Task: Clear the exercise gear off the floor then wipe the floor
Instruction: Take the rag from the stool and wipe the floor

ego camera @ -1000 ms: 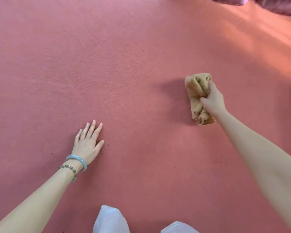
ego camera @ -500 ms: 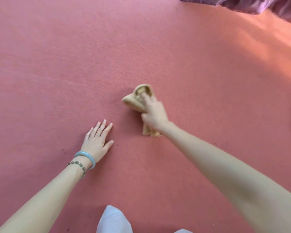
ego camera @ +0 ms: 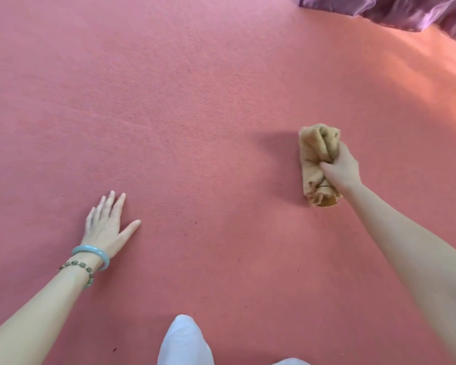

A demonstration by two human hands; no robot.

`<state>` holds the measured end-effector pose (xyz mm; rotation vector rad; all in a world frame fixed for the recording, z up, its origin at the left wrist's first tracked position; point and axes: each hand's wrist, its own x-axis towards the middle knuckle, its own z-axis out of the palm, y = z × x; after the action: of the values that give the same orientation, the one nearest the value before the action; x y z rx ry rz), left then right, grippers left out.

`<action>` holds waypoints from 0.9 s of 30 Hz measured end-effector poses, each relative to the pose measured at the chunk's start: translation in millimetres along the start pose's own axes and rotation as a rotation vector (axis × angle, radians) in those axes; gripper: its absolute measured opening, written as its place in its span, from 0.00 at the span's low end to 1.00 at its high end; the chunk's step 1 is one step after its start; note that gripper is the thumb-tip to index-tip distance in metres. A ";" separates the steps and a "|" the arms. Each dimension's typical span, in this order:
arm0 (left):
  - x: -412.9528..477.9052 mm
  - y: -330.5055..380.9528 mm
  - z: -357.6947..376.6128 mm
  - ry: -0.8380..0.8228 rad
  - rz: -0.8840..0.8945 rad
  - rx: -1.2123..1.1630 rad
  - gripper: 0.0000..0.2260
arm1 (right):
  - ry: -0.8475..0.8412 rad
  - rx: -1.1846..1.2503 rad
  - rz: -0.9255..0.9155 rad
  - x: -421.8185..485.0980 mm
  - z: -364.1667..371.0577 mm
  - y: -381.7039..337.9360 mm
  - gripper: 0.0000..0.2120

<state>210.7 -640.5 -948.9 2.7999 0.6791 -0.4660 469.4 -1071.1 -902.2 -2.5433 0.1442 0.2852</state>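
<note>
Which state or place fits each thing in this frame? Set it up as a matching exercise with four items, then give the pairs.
Things:
1. left hand
2. right hand
3. cloth
4. purple fabric

States or places:
A. bunched up, tan
B. top right corner of the view
C. spread flat on the floor, fingers straight
D. gripping the cloth

Pairs: 1-C, 2-D, 3-A, 4-B

Bright daylight, warm patch on the floor [ego camera: 432,83] upper right, soft shadow beside the cloth [ego camera: 315,154], perhaps slight edge distortion
</note>
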 end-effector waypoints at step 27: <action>-8.0 1.1 14.0 -0.060 -0.030 0.103 0.36 | -0.292 -0.179 -0.501 -67.9 64.0 -46.0 0.28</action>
<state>201.0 -648.7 -958.9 2.8616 0.7038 -0.6037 399.9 -994.6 -914.0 -2.5704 -0.6448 0.4778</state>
